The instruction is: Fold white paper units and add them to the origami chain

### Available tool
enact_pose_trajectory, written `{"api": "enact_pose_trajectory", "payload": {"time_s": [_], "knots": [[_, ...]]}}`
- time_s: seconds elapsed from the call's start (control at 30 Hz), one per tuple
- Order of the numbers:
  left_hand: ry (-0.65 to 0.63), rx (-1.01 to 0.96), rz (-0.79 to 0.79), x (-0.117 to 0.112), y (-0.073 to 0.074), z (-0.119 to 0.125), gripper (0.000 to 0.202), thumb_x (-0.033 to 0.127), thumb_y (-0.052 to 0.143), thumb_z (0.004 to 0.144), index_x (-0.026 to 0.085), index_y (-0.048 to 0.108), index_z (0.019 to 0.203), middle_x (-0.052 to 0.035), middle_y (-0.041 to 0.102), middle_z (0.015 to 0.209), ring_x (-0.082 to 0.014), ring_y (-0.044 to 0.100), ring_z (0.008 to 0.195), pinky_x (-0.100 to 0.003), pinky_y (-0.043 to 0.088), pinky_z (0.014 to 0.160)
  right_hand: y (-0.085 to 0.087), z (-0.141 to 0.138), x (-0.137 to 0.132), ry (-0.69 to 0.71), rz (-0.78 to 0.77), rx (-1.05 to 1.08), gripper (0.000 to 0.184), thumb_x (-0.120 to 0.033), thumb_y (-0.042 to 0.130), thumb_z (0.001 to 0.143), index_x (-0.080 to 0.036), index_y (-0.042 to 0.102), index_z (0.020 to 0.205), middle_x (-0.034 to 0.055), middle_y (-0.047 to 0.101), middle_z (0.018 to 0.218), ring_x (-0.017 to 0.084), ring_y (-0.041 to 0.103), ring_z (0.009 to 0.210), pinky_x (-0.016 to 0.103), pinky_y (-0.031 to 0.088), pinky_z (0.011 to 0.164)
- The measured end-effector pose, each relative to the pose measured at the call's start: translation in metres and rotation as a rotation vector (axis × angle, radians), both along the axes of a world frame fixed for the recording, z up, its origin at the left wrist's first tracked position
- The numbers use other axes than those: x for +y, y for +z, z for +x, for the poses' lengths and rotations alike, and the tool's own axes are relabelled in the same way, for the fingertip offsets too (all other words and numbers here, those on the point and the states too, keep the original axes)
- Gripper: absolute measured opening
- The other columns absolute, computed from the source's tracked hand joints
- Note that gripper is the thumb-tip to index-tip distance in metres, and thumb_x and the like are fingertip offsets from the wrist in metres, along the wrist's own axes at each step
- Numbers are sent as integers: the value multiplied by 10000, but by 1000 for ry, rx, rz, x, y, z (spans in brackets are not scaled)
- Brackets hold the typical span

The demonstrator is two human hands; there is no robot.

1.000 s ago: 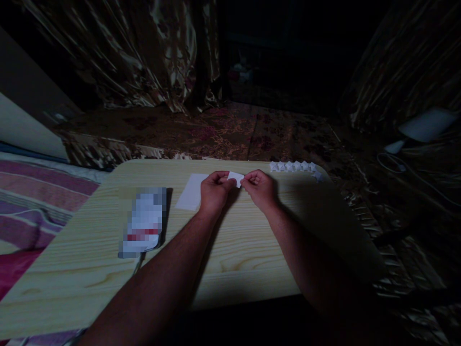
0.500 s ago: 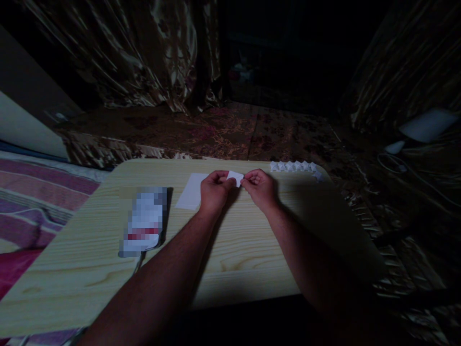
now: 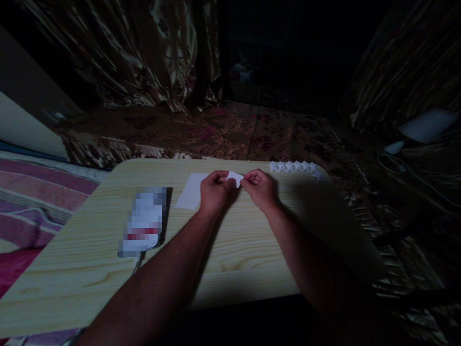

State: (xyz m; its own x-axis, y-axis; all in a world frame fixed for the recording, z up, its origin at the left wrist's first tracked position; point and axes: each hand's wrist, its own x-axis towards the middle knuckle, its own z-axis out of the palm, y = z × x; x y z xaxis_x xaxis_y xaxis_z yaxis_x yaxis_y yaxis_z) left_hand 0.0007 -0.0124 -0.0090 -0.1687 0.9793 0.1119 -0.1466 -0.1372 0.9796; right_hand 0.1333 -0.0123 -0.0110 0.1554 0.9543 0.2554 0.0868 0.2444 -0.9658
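Observation:
Between my two hands is a small folded piece of white paper (image 3: 234, 178), held just above the table. My left hand (image 3: 215, 190) pinches its left side between thumb and fingers. With thumb and fingertips, my right hand (image 3: 260, 187) grips the paper's right corner. A flat white sheet of paper (image 3: 189, 192) lies on the table, partly behind my left hand. Several small folded white paper stars (image 3: 290, 166) stand in a row beyond my right hand, near the far edge.
The pale wood-grain table (image 3: 230, 250) has rounded far corners. On its left lies a blurred-out device (image 3: 144, 221) with a cable. A striped bedspread (image 3: 39, 192) is to the left, patterned curtains (image 3: 180, 57) hang behind, and a lamp (image 3: 428, 126) stands dimly at right.
The folded paper's lower edge has shifted slightly between my fingers. Both hands stay in the same place and keep their pinch.

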Motion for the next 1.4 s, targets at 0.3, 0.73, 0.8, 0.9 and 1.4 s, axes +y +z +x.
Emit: {"api": "enact_pose_trajectory", "payload": {"time_s": [0.3, 0.73, 0.8, 0.9, 1.4], "knots": [[3, 1, -14, 0, 0, 0, 286, 263, 744, 574, 140, 650, 815, -19, 657, 675, -117, 569, 544, -230, 446, 541, 1, 0, -3, 33, 17, 35, 153, -265, 652, 651, -190, 544, 730, -32, 576, 621, 96, 534, 547, 216, 422, 519], [16, -14, 12, 2, -2, 0, 261, 246, 739, 584, 140, 642, 803, -7, 643, 663, -113, 568, 555, -233, 456, 564, 0, 0, 1, 11, -2, 66, 175, -221, 643, 622, -191, 544, 763, -38, 579, 624, 96, 542, 555, 210, 431, 517], [14, -11, 13, 2, -3, 0, 261, 252, 732, 594, 139, 642, 812, -15, 650, 676, -120, 580, 571, -235, 458, 569, 1, 0, 1, 6, -2, 60, 181, -228, 642, 627, -188, 555, 780, -32, 589, 638, 98, 550, 567, 211, 438, 524], [15, -11, 9, 2, -2, 0, 259, 263, 722, 603, 138, 639, 815, -17, 652, 672, -121, 582, 565, -235, 456, 563, -1, 0, 1, 9, 10, 55, 167, -239, 640, 643, -183, 569, 784, -23, 601, 649, 101, 559, 576, 214, 444, 530], [30, 29, 25, 4, -4, 0, 228, 249, 705, 602, 151, 614, 787, -15, 638, 661, -121, 569, 545, -230, 441, 534, 2, -1, -2, 16, 41, 56, 116, -229, 637, 654, -182, 590, 749, -20, 607, 625, 101, 556, 548, 214, 436, 510]]}}
